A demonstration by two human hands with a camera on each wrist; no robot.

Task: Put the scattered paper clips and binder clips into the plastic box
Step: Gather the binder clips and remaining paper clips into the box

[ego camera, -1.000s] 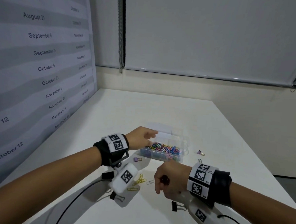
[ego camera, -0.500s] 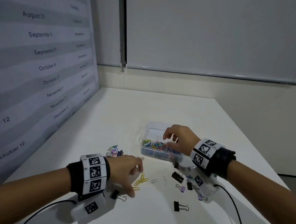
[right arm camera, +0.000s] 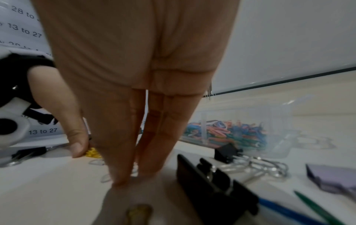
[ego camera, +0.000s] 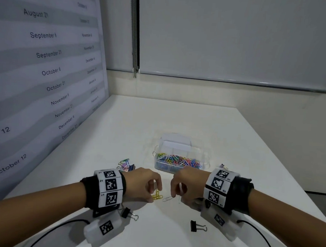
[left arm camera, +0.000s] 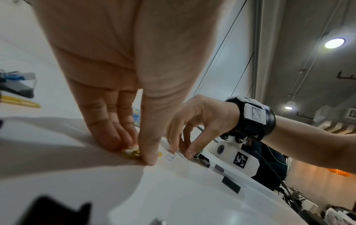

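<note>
L hand [ego camera: 145, 183] pinches yellow clips [ego camera: 157, 196] | R hand [ego camera: 185, 183] on silver clip [ego camera: 167, 198]

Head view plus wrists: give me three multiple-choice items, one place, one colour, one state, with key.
1. Where is the clear plastic box relative to both hands?
A. Beyond them
B. Nearer than them
C. Under the left wrist

2. What colour are the paper clips at the left hand?
A. Red
B. Yellow
C. White

3. The box is:
A. Open, holding mixed-colour clips
B. Closed
C. Tipped over

Key: A, it sits farther up the white table; B, yellow shows under the fingertips in the left wrist view; A, clips are visible from above, lid raised behind.
</note>
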